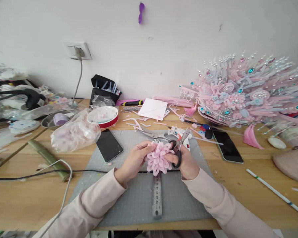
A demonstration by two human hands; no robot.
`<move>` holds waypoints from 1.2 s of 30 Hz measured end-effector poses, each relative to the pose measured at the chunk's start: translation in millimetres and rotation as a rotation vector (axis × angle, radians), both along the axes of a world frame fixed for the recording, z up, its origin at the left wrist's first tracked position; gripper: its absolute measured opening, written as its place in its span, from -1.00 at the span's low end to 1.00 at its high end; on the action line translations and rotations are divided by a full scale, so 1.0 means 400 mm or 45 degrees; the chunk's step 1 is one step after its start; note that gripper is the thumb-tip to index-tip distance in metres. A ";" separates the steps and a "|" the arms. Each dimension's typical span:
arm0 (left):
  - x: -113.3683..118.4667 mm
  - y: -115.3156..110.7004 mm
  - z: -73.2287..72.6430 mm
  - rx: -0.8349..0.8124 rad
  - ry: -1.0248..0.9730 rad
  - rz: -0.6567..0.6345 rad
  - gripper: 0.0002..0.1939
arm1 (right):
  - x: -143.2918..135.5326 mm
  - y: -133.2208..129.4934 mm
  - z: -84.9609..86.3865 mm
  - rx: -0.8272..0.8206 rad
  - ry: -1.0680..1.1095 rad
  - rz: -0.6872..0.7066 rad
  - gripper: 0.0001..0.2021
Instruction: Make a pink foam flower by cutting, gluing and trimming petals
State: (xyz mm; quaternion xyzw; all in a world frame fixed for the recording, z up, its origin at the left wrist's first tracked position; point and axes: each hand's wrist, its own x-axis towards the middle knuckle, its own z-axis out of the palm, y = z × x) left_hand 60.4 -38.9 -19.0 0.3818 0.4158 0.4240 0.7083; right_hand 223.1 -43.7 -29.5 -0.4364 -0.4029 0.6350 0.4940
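A fluffy pink looped flower (159,159) is pinched at its left edge by my left hand (136,158), above the grey cutting mat (124,201). My right hand (188,163) has its fingers through the black handles of a pair of small scissors (182,140), whose blades point up and away. The fingertips of that hand also touch the flower's right side. Below the flower lies a steel ruler (157,198), its far end hidden. Behind the flower rests a second, larger pair of scissors (152,135) on the mat.
Phones lie on the left (109,145) and right (227,146). A large pink and blue beaded headdress (238,92) stands at the back right. A red-rimmed round box (109,123), a plastic bag (75,132) and a bamboo piece (49,160) sit left. A cable (89,171) crosses the mat.
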 end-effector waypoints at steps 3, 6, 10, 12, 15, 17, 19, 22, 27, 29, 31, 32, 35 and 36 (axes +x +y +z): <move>-0.004 0.004 0.003 0.067 0.055 -0.004 -0.73 | -0.003 -0.003 0.005 0.027 -0.021 0.007 -0.56; -0.004 0.004 0.010 0.116 0.066 -0.066 -0.73 | -0.009 -0.009 0.016 0.063 -0.037 0.058 -0.56; 0.002 0.000 0.015 0.051 0.099 -0.188 -0.71 | -0.013 -0.013 0.016 0.051 -0.043 0.118 -0.58; 0.003 -0.001 0.013 0.035 0.097 -0.164 -0.71 | -0.014 -0.012 0.009 0.037 -0.026 0.081 -0.59; 0.002 0.003 0.006 0.060 0.107 -0.058 -0.73 | -0.014 -0.006 -0.002 0.026 0.016 -0.033 -0.63; 0.001 0.005 0.004 0.053 0.104 -0.001 -0.75 | -0.014 -0.002 -0.006 0.022 0.041 -0.068 -0.65; 0.001 0.005 0.005 0.028 0.099 0.041 -0.73 | -0.013 0.002 -0.007 0.008 0.068 -0.076 -0.66; 0.001 0.003 0.006 -0.002 0.126 0.066 -0.65 | -0.013 0.003 -0.008 -0.025 0.096 -0.090 -0.65; -0.001 0.007 -0.003 0.017 0.009 0.090 -0.54 | -0.013 0.004 -0.005 -0.051 0.164 -0.130 -0.66; -0.002 0.009 -0.010 0.046 -0.064 0.009 -0.50 | -0.009 0.007 0.000 -0.081 0.237 -0.179 -0.65; -0.003 0.008 -0.014 0.069 -0.065 -0.100 -0.50 | -0.005 0.012 0.004 -0.097 0.281 -0.209 -0.64; -0.003 0.006 -0.015 0.078 -0.051 -0.143 -0.53 | -0.002 0.014 0.005 -0.088 0.281 -0.215 -0.64; 0.000 -0.005 -0.009 0.077 -0.049 -0.209 -0.58 | 0.004 0.017 0.003 0.004 0.222 -0.212 -0.66; 0.002 -0.009 -0.005 0.065 -0.068 -0.222 -0.58 | 0.004 0.017 0.002 0.033 0.202 -0.208 -0.67</move>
